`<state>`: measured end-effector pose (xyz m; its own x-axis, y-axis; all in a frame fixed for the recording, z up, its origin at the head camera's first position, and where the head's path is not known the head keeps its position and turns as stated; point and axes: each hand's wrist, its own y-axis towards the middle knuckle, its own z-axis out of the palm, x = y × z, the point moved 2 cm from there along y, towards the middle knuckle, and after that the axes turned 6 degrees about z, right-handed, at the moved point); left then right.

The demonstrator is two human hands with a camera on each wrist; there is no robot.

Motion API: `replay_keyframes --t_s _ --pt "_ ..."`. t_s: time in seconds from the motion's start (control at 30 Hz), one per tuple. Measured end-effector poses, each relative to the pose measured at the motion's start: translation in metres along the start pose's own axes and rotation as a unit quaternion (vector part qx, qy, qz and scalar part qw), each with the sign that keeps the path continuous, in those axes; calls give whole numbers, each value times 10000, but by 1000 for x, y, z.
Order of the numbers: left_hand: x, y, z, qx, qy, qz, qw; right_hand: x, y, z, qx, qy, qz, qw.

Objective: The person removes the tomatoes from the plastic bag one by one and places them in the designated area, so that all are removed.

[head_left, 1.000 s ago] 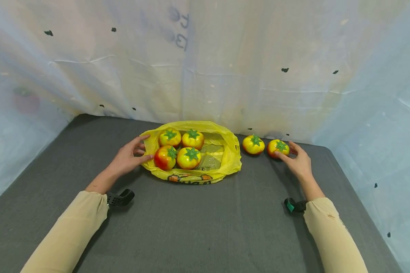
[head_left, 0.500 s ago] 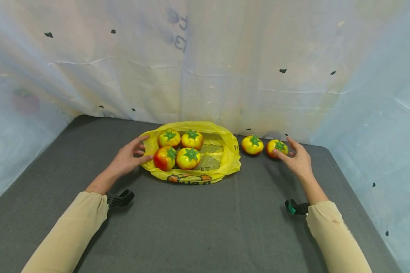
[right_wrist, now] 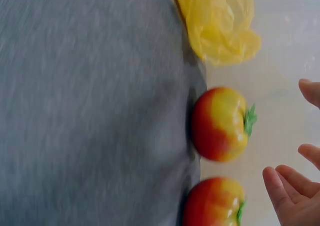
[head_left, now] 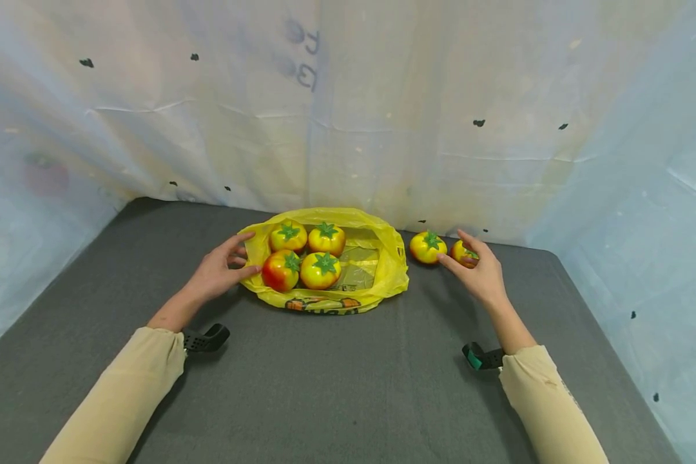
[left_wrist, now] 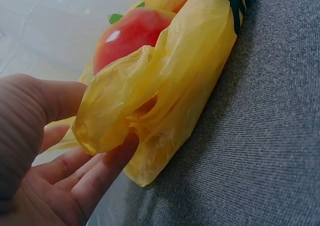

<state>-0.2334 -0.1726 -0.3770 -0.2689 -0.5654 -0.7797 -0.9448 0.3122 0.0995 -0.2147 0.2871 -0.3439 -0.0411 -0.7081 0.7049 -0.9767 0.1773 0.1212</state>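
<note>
A yellow plastic bag (head_left: 392,264) lies with its mouth open, holding several yellow-and-red tomatoes (head_left: 321,269) with green star-shaped tops. My left hand (head_left: 216,272) holds the bag's left rim between thumb and fingers; the left wrist view shows the crumpled plastic (left_wrist: 120,106) there beside a red tomato (left_wrist: 132,38). Two more tomatoes sit to the right of the bag: a nearer one (head_left: 428,247) and a farther one (head_left: 459,249), partly hidden by my right hand (head_left: 483,274). That hand hovers with fingers spread, and the right wrist view shows it apart from both tomatoes.
Grey cloth covers the table (head_left: 325,380). A pale plastic sheet (head_left: 371,142) rises as a wall right behind the bag and tomatoes, and more sheeting (head_left: 661,258) stands along the right side. Black bands (head_left: 205,338) are worn on both wrists.
My right hand has moved left, away from the far-right tomato and toward the one nearer the bag. My left hand and the bag have stayed in place.
</note>
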Motion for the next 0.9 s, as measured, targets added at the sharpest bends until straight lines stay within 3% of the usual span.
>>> replay_keyframes --t_s 0.9 --pt "1 1 2 -61 -60 -60 9999 52 -13 54 917 724 -651 9910"
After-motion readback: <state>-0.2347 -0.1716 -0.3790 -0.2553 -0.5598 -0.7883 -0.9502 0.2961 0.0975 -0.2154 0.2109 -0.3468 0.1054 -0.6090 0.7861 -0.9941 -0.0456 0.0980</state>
